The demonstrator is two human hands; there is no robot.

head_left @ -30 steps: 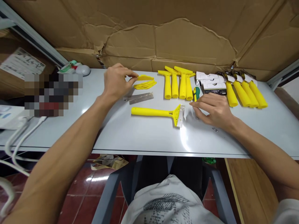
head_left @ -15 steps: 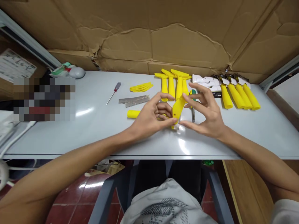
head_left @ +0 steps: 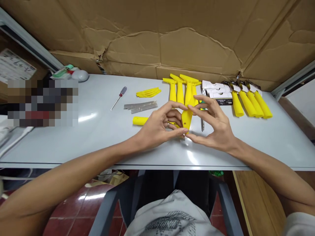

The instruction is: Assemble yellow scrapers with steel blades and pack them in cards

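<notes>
Between both hands a flat yellow plastic piece (head_left: 187,119) is held tilted above the table. My left hand (head_left: 164,124) pinches its left side and lower end, fingers curled behind it. My right hand (head_left: 214,126) touches its top with the fingertips and its lower end with the thumb. Beneath my left hand lies a yellow handle (head_left: 140,121), partly covered. Behind the hands stand several yellow T-shaped handles (head_left: 180,91) in a row. Thin metal blades (head_left: 144,106) lie left of the hands, with yellow strips (head_left: 148,92) above them.
A screwdriver (head_left: 118,98) lies at the left on the grey table (head_left: 98,137). A tool with a metal shaft (head_left: 202,124) is partly hidden by my right hand. White and black packages (head_left: 218,91) and several yellow-handled tools (head_left: 251,103) are at the right. Cardboard (head_left: 137,49) lines the back.
The right fingers have closed in on the upper end of the yellow piece, which now stands slightly more upright. The whole view has shifted a little.
</notes>
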